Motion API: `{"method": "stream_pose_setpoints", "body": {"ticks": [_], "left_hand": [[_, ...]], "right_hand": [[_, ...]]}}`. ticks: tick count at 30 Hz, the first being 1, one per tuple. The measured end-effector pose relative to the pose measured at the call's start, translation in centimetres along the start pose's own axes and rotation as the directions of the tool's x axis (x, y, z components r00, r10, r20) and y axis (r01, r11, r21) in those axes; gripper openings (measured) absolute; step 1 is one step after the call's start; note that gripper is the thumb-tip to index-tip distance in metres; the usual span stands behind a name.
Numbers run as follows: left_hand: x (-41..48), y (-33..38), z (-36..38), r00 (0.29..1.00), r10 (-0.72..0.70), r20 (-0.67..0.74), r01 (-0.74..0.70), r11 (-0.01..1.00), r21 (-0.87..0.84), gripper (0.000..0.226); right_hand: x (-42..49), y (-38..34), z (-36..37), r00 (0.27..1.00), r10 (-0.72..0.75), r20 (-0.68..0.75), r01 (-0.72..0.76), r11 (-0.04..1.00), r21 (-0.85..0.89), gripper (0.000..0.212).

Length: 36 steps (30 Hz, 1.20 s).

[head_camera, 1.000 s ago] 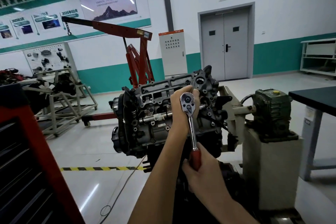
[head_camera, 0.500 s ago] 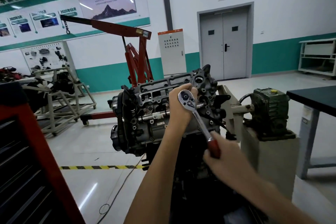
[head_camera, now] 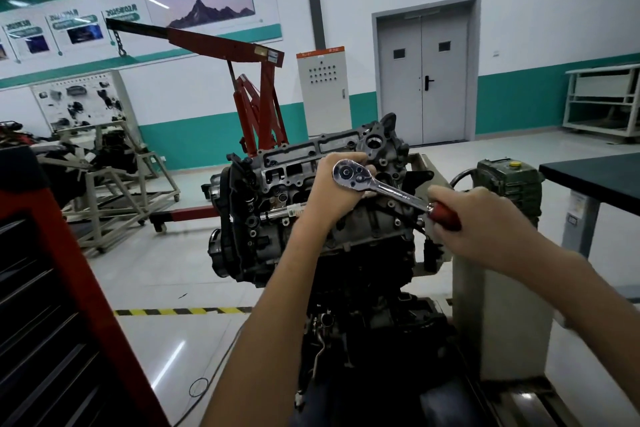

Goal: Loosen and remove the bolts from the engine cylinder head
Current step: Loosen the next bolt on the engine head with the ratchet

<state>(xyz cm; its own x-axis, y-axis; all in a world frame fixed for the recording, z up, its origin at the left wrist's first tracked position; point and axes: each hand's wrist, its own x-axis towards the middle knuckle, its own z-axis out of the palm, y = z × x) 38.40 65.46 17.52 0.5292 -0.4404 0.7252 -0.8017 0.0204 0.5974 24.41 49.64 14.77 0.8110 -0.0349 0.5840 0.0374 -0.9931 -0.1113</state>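
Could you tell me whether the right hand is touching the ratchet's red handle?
Touching: the head view shows the right hand gripping the ratchet's red handle.

A wall panel (head_camera: 121,11) header reads "2025年02月"; other lettering is too blurred to read.

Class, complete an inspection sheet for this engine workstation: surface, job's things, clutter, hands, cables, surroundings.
Surface: glossy grey floor; grey engine stand.
Job's things: cylinder head uppermost on the engine; ratchet wrench set against it, handle pointing right.
Clutter: nothing seen.
Hands: left hand wraps the ratchet's head; right hand grips its red handle.
Cables: thin black cable looped on the floor.
Surroundings: red engine hoist, red tool cabinet, grey double door, dark table.
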Motion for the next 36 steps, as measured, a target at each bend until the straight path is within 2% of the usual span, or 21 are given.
{"method": "stream_pose_setpoints", "body": {"ticks": [1, 3, 4, 6, 8, 9, 10, 12, 15, 17, 19, 20, 22, 24, 27, 29, 30, 32, 36], "left_hand": [[-0.1, 0.0, 0.4, 0.999, 0.013, -0.03, -0.013, 1.0, -0.003, 0.045], [-0.3, -0.2, 1.0, 0.993, 0.013, -0.115, -0.015, 1.0, -0.017, 0.049], [-0.4, -0.3, 1.3, 0.988, 0.012, -0.154, -0.015, 1.0, -0.017, 0.05], [-0.2, -0.2, 1.7, 0.973, 0.016, -0.231, -0.018, 1.0, -0.003, 0.051], [-0.2, 0.1, 2.1, 0.958, 0.01, -0.285, -0.009, 1.0, 0.007, 0.052], [-0.2, 0.1, 2.1, 0.956, 0.006, -0.292, -0.002, 1.0, 0.013, 0.051], [-0.3, 0.0, 1.9, 0.961, 0.006, -0.275, -0.003, 1.0, 0.014, 0.05], [-0.6, -0.3, 1.1, 0.981, 0.019, -0.193, -0.02, 1.0, -0.002, 0.048], [-0.6, -0.2, -0.3, 0.998, 0.046, -0.034, -0.046, 0.999, 0.011, 0.05], [-0.3, 0.1, -0.5, 0.996, 0.076, 0.037, -0.078, 0.994, 0.073, 0.053], [0.0, 0.2, -0.3, 0.995, 0.097, 0.031, -0.1, 0.99, 0.101, 0.053], [0.0, 0.1, 0.0, 0.995, 0.097, 0.003, -0.097, 0.991, 0.09, 0.052], [-0.2, -0.2, 0.6, 0.994, 0.047, -0.102, -0.044, 0.999, 0.03, 0.049], [-0.4, -0.5, 1.3, 0.98, -0.005, -0.199, 0.0, 1.0, -0.029, 0.052], [-0.1, -0.4, 2.0, 0.963, -0.002, -0.269, -0.006, 1.0, -0.028, 0.053], [0.0, -0.2, 2.1, 0.958, -0.002, -0.286, -0.003, 1.0, -0.018, 0.051], [-0.1, -0.3, 1.9, 0.96, -0.007, -0.28, 0.002, 1.0, -0.018, 0.05], [-0.3, -0.8, 1.2, 0.977, 0.016, -0.214, -0.018, 1.0, -0.009, 0.048], [-0.3, -0.8, -0.3, 0.999, 0.044, 0.002, -0.044, 0.999, 0.027, 0.044]], "right_hand": [[-0.5, -0.6, 0.6, 0.999, 0.039, 0.003, -0.04, 0.998, 0.056, 0.017], [-2.5, -3.4, 3.0, 0.987, 0.157, 0.019, -0.156, 0.947, 0.281, 0.021], [-3.4, -5.4, 4.4, 0.977, 0.212, 0.031, -0.205, 0.883, 0.423, 0.023], [-4.2, -9.4, 6.8, 0.959, 0.276, 0.064, -0.243, 0.687, 0.685, 0.023], [-4.3, -12.3, 8.3, 0.953, 0.295, 0.069, -0.223, 0.526, 0.821, 0.021], [-4.2, -13.0, 8.6, 0.954, 0.293, 0.055, -0.202, 0.497, 0.844, 0.022], [-4.1, -12.8, 8.5, 0.958, 0.283, 0.047, -0.19, 0.505, 0.842, 0.025], [-4.0, -10.5, 7.3, 0.972, 0.23, 0.042, -0.179, 0.62, 0.764, 0.03], [-2.8, -4.8, 3.6, 0.995, 0.045, 0.085, -0.082, 0.854, 0.513, 0.03], [-1.2, -1.6, 0.8, 0.994, -0.039, 0.1, 0.01, 0.961, 0.277, 0.032], [0.1, 0.2, -0.7, 0.997, -0.063, 0.041, 0.061, 0.997, 0.049, 0.035], [0.2, 0.2, -0.9, 0.999, -0.048, 0.023, 0.048, 0.999, 0.024, 0.029], [-1.0, -1.2, 0.7, 1.0, 0.014, 0.008, -0.015, 0.993, 0.12, 0.018], [-2.9, -4.5, 3.4, 0.992, 0.127, -0.018, -0.114, 0.935, 0.335, 0.019], [-4.2, -10.1, 7.1, 0.966, 0.255, 0.044, -0.209, 0.667, 0.715, 0.027], [-4.2, -12.1, 8.7, 0.961, 0.274, 0.022, -0.184, 0.582, 0.792, 0.027], [-4.1, -12.2, 8.8, 0.964, 0.267, 0.014, -0.174, 0.587, 0.79, 0.028], [-3.9, -10.4, 7.9, 0.974, 0.224, 0.02, -0.169, 0.673, 0.72, 0.031], [-2.2, -2.8, 2.6, 0.992, -0.001, 0.126, -0.047, 0.926, 0.374, 0.021]]}}
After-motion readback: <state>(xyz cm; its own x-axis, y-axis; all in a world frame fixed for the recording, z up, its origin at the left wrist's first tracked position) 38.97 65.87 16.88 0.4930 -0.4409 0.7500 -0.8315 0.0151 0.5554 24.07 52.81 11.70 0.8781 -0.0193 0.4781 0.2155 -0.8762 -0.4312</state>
